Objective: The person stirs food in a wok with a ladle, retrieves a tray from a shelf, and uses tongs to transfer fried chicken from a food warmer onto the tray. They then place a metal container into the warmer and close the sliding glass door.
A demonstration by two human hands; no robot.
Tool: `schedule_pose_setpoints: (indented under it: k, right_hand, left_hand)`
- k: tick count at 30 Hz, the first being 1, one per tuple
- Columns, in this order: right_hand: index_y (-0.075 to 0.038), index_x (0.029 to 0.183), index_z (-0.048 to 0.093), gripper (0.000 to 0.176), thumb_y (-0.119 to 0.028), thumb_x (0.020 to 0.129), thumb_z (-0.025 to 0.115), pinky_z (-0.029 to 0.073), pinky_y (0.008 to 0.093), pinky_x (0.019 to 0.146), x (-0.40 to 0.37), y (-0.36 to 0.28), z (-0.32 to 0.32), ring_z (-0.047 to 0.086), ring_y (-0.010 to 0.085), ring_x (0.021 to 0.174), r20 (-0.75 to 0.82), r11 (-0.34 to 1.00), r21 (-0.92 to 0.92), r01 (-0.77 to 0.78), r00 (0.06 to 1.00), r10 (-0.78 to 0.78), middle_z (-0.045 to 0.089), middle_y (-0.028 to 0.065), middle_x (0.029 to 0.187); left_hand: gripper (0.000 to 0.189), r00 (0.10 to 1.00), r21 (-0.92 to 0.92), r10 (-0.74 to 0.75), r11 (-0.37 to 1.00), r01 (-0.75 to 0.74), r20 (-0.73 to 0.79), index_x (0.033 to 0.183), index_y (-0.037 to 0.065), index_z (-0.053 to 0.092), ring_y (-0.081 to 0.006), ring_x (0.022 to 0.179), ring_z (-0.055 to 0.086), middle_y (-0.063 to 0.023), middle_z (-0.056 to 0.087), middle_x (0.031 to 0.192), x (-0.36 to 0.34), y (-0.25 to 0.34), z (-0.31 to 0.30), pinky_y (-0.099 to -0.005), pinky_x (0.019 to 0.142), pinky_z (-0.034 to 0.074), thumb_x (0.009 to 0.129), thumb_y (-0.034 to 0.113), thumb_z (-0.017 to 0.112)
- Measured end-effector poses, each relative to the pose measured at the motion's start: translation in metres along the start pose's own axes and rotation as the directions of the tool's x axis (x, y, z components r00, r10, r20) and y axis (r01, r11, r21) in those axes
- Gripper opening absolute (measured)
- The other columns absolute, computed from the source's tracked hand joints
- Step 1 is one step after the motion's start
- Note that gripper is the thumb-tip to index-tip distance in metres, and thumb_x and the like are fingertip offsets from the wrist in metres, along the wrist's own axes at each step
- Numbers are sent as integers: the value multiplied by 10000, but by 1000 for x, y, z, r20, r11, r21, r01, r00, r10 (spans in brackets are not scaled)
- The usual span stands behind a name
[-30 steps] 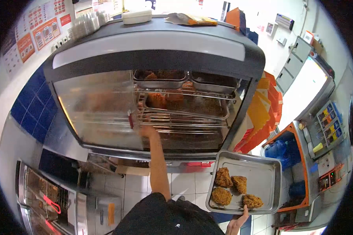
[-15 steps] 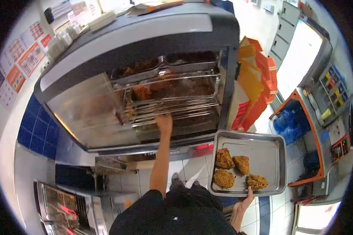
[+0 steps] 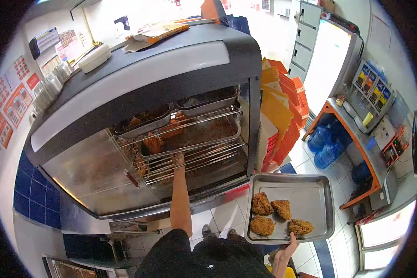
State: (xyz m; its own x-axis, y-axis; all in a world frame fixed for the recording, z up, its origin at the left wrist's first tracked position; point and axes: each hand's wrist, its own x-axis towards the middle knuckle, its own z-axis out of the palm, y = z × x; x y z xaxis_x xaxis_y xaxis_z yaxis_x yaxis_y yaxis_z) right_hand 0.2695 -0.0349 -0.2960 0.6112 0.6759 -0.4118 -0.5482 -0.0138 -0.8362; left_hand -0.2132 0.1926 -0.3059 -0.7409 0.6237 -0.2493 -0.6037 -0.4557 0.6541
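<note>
My right hand (image 3: pixel 288 250) grips the near rim of a rectangular metal tray (image 3: pixel 310 199), thumb on top. Several pieces of breaded fried chicken (image 3: pixel 281 209) lie in its left half. My left arm stretches into a heated display cabinet (image 3: pixel 139 83) through its opening. There my left hand (image 3: pixel 179 161) is at the front rim of a shelf tray (image 3: pixel 208 134), just above the wire rack (image 3: pixel 204 160). Its fingers are too small and partly hidden, so I cannot make out a hold. Fried chicken (image 3: pixel 154 144) sits at that tray's left end.
Two more trays (image 3: pixel 208 99) stand on the cabinet's upper level. A sliding glass door (image 3: pixel 88 171) covers its left side. Folded red and yellow cartons (image 3: pixel 280 111) are stacked at its right. Farther right, large blue water bottles (image 3: pixel 326 143) sit under an orange-framed counter (image 3: pixel 352 134).
My left hand has gone deeper and higher inside the cabinet, from the wire rack to the middle tray's front rim. The view has shifted; my right hand still holds its tray.
</note>
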Motion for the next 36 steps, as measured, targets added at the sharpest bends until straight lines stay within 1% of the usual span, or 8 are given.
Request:
schedule_pose_setpoints:
  k: [6, 8, 14, 16, 17, 20, 24, 36]
  right_hand:
    - [-53, 1018, 554, 235, -162, 813, 591, 485, 319, 734, -6, -4, 6, 592, 172, 842, -15, 996, -53, -67, 998, 67, 598, 40, 924]
    - [-75, 1162, 464, 406, -119, 786, 611, 471, 351, 816, -11, -7, 10, 549, 201, 951, 21, 994, -17, -107, 994, 107, 533, 63, 1052]
    - [-95, 1167, 470, 400, -92, 788, 600, 488, 346, 789, 6, 6, 4, 564, 196, 922, 84, 994, 16, -106, 991, 105, 547, 54, 1047]
    - [-96, 1172, 468, 409, -88, 786, 602, 488, 346, 788, 0, 2, 13, 565, 199, 923, 112, 995, 26, -101, 989, 98, 549, 55, 1054]
    - [-87, 1166, 477, 405, -95, 783, 607, 485, 348, 794, -4, -1, 20, 568, 205, 926, 95, 995, 6, -102, 990, 101, 555, 62, 1056]
    - [-67, 1146, 497, 389, -108, 779, 618, 485, 346, 799, -5, -12, 24, 574, 212, 924, 82, 987, -49, -152, 984, 155, 569, 73, 1041]
    - [-50, 1083, 533, 330, -129, 777, 628, 494, 338, 777, -5, -12, 29, 583, 208, 901, 111, 985, -54, -161, 980, 166, 588, 72, 991]
    - [-71, 1144, 476, 391, -131, 783, 615, 503, 344, 767, 24, 1, 7, 577, 214, 901, 86, 982, -83, -171, 980, 178, 553, 81, 1069]
  left_hand:
    - [348, 999, -54, -38, 998, 38, -12, 1152, 22, 406, -257, 790, 576, -140, 539, 1060, -16, -11, -2, -413, 739, 528, 861, 97, 583]
    - [374, 999, -60, -36, 998, 36, -8, 1168, 23, 393, -265, 811, 579, -148, 536, 1082, -33, -17, -5, -422, 759, 531, 856, 91, 588]
    - [379, 996, 69, 92, 993, -93, 20, 1117, 34, 409, -263, 977, 556, -152, 478, 1185, -89, -25, 1, -467, 851, 527, 832, 128, 641]
    - [302, 986, 84, 165, 983, -162, -24, 1011, 49, 438, -248, 927, 593, -122, 535, 1050, -110, -25, 2, -452, 814, 542, 826, 148, 656]
    - [258, 972, 125, 197, 969, -213, 131, 944, 58, 449, -231, 805, 625, -85, 561, 900, -115, -23, 0, -445, 785, 554, 823, 149, 658]
    - [150, 965, 25, 220, 974, -226, 140, 947, 24, 440, -200, 757, 583, -91, 517, 910, -141, -27, 4, -384, 726, 591, 841, -22, 536]
    - [158, 967, 39, 251, 967, -253, 39, 815, 40, 374, -157, 693, 561, -70, 497, 821, -151, -25, 15, -385, 722, 588, 819, -14, 523]
    - [213, 937, 39, 322, 947, -319, -137, 817, 50, 345, -196, 698, 580, -68, 478, 755, -165, -18, 40, -388, 741, 582, 869, 36, 551]
